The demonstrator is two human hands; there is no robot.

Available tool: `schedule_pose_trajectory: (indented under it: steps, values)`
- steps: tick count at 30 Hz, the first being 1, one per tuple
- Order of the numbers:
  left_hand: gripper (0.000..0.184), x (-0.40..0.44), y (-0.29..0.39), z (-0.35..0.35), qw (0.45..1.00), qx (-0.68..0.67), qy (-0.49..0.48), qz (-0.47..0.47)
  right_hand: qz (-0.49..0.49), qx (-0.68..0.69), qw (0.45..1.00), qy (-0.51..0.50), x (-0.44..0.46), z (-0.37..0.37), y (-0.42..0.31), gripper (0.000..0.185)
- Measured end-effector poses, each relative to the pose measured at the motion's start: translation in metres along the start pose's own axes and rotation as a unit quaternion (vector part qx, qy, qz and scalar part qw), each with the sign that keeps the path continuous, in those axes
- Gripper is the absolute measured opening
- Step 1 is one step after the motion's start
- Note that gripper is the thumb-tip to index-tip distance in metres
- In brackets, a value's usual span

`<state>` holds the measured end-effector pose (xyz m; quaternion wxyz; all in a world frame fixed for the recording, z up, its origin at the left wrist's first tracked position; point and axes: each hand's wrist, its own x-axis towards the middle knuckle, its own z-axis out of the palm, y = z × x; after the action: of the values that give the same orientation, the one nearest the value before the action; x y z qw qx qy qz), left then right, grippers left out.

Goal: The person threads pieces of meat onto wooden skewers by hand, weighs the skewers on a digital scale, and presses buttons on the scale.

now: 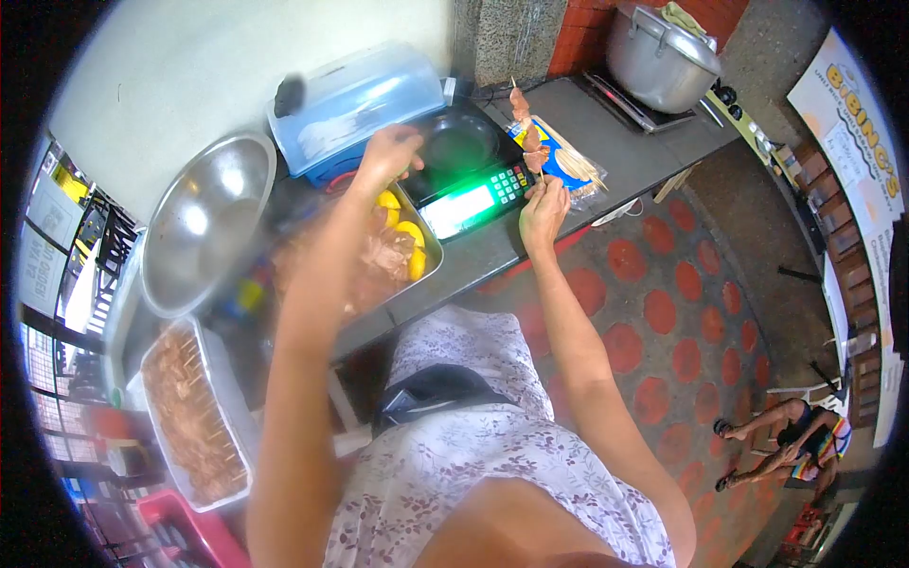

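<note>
My right hand [543, 212] grips the lower end of a skewer and holds it upright beside the scale. Several pieces of raw meat [533, 142] are threaded on this skewer, whose tip sticks out above. Over the scale's left edge and the metal tray, my left hand [390, 156] has loosely bent fingers, somewhat apart, with nothing visible in them. Below it, the metal tray [437, 259] holds raw meat pieces and yellow wedges [415, 248]; my left forearm hides part of it. A digital scale [473, 201] with a lit green display carries a black pan [458, 144].
Bare sticks [571, 156] lie in a plastic pack right of the scale. A large steel bowl [204, 227] and a blue lidded container [360, 104] stand at left and back. Filled skewers [194, 412] lie in a white tray. A pot [663, 59] stands far right; a person [805, 440] sits beyond.
</note>
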<state>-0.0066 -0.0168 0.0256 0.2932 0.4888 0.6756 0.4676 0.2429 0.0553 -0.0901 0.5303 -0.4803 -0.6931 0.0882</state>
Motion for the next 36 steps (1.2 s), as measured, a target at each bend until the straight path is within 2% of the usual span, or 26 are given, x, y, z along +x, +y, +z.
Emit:
schedule_pose_trajectory:
  steps: [2,5,21,23,24,27,30,31,34,35,36]
  values:
    - [0.039,-0.002,0.003,0.000,1.000,-0.007,-0.002,0.003,-0.072,-0.046,0.995,0.060,0.000,0.005,0.005,0.006]
    - [0.036,-0.005,0.008,0.002,1.000,-0.006,0.003,0.004,-0.019,-0.016,1.000,0.011,-0.002,0.002,0.004,0.009]
    - [0.030,-0.003,0.000,0.004,0.999,-0.051,-0.011,-0.005,-0.018,-0.030,0.999,0.002,-0.003,0.001,-0.001,0.011]
    - [0.030,-0.001,-0.006,0.013,0.997,-0.066,-0.005,0.032,-0.101,-0.037,0.992,0.060,-0.002,0.001,-0.003,0.003]
    - [0.029,-0.001,-0.007,0.019,0.995,-0.080,0.000,0.068,-0.101,-0.036,0.992,0.059,-0.003,0.001,-0.004,0.003]
    - [0.038,-0.021,0.012,0.032,0.995,-0.059,-0.034,0.073,-0.162,0.004,0.985,0.061,-0.007,0.000,-0.007,0.004]
    - [0.052,-0.037,0.026,0.039,0.978,-0.142,-0.131,0.075,-0.170,0.058,0.983,0.023,-0.024,-0.006,-0.028,0.014]
    - [0.049,-0.040,0.028,0.040,0.973,-0.171,-0.147,0.044,-0.165,0.058,0.984,0.027,-0.031,-0.007,-0.038,0.016]
    - [0.038,-0.054,0.020,0.041,0.956,-0.258,-0.129,0.048,-0.145,0.083,0.986,-0.010,-0.046,-0.017,-0.071,0.019]
    - [0.029,-0.059,0.019,0.038,0.951,-0.286,-0.119,0.027,-0.144,0.088,0.985,-0.028,-0.050,-0.022,-0.084,0.015]
    - [0.029,-0.069,0.020,0.030,0.952,-0.284,-0.108,0.025,-0.144,0.093,0.984,-0.044,-0.054,-0.025,-0.096,0.010]
